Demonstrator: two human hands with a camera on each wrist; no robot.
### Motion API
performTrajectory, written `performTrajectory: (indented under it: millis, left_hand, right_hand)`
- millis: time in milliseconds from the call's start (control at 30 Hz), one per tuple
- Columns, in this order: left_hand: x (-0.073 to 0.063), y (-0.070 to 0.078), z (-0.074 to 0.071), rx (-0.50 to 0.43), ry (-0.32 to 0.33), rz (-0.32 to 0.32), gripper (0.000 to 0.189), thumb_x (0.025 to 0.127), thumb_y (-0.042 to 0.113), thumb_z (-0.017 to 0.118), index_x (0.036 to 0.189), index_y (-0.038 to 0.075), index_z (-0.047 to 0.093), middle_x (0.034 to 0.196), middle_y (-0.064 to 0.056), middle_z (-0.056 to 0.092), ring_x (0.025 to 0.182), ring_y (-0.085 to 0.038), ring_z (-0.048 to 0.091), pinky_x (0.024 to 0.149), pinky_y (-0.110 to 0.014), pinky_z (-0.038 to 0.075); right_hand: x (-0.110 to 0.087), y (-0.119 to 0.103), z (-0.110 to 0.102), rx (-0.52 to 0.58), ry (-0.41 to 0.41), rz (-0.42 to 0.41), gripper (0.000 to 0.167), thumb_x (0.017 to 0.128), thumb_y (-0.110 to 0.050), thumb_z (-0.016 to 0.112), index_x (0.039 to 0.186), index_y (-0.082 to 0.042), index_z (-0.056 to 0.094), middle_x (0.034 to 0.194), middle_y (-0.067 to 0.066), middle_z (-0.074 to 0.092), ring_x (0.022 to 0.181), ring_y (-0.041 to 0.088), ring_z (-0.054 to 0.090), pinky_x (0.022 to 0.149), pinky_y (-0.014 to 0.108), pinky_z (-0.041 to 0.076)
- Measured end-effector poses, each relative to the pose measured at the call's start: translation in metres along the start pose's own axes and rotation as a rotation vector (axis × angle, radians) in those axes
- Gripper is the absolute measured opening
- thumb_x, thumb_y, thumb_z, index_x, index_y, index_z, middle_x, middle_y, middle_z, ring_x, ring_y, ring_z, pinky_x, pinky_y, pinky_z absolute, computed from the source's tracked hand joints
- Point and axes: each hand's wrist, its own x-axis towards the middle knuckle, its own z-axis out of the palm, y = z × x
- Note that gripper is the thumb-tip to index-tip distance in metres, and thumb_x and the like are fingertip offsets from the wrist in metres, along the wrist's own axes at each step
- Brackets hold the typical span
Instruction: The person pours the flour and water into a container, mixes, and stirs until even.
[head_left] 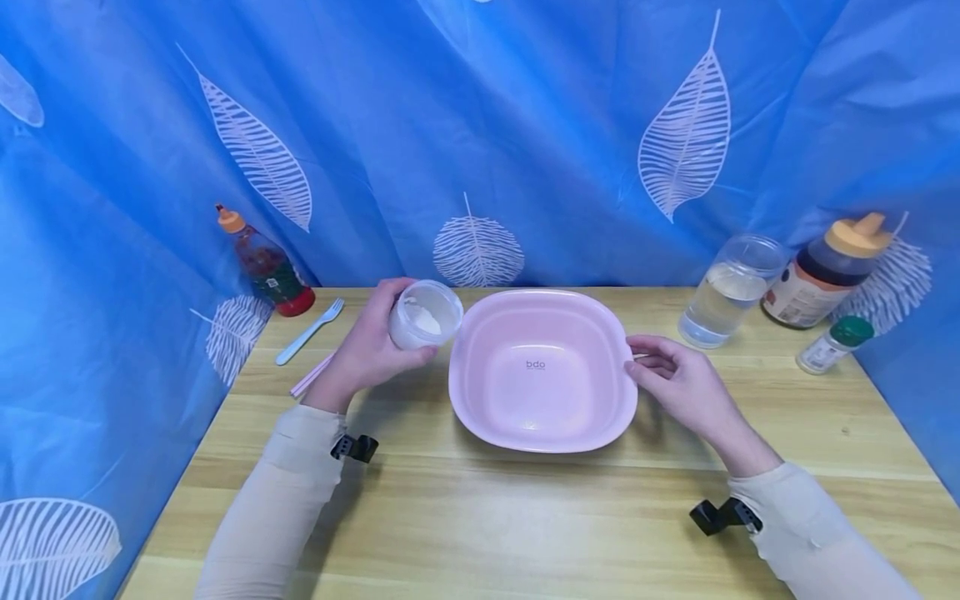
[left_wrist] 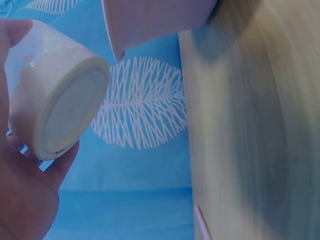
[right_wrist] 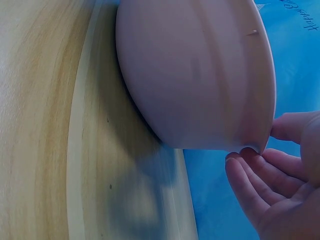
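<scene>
A pink basin (right_wrist: 195, 75) takes up the upper middle, its outer wall in view. The right grip (right_wrist: 287, 187), a bare hand, pinches its rim (right_wrist: 272, 95) at lower right. Wood-grain tabletop (right_wrist: 42, 120) runs down the left, shadowed beside the basin; blue cloth (right_wrist: 295, 75) with 1 patch of dark lettering (right_wrist: 301, 14) hangs behind.

I see translucent cup (head_left: 408, 336) w/ white powder (head_left: 424, 321), tilted, raised just beside pink basin (head_left: 543, 404), upright on tbl (head_left: 495, 525).

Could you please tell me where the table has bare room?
The wood-grained table is bare between the beige sleeves, in front of the pink plastic basin, and right of the right sleeve. Its far right corner is crowded: clear container of liquid, dark orange-capped bottle, small green-capped jar.
</scene>
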Motion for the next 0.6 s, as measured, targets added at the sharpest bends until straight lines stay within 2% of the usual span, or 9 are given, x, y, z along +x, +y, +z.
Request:
performTrajectory:
  millis: [200,367,600]
  left_hand:
    - [0.003,0.014,0.005,0.077,-0.045,0.082,0.092,0.070,0.021,0.099,0.148,0.008,0.051,0.144,-0.013,0.054,0.130,-0.032,0.055,0.111,-0.061,0.050]
    - [0.007,0.024,0.007,0.179,-0.062,0.174,0.087,0.072,0.029,0.097,0.147,0.009,0.055,0.145,-0.015,0.057,0.129,-0.032,0.055,0.107,-0.061,0.052]
    - [0.012,0.039,0.013,0.339,-0.077,0.236,0.093,0.072,0.038,0.097,0.148,0.007,0.055,0.146,-0.015,0.058,0.130,-0.036,0.057,0.105,-0.061,0.054]
  right_hand:
    - [0.001,0.001,0.000,0.004,-0.003,0.000,0.047,0.106,-0.020,0.071,0.144,0.005,0.062,0.129,0.029,0.073,0.097,-0.012,0.068,0.086,0.009,0.057]
    - [0.001,0.000,0.000,0.005,0.003,0.002,0.047,0.106,-0.020,0.071,0.144,0.005,0.062,0.130,0.029,0.073,0.096,-0.012,0.068,0.086,0.009,0.057]
    - [0.001,0.001,0.001,0.012,0.008,-0.012,0.046,0.105,-0.018,0.071,0.143,0.006,0.063,0.128,0.030,0.073,0.096,-0.011,0.068,0.085,0.009,0.057]
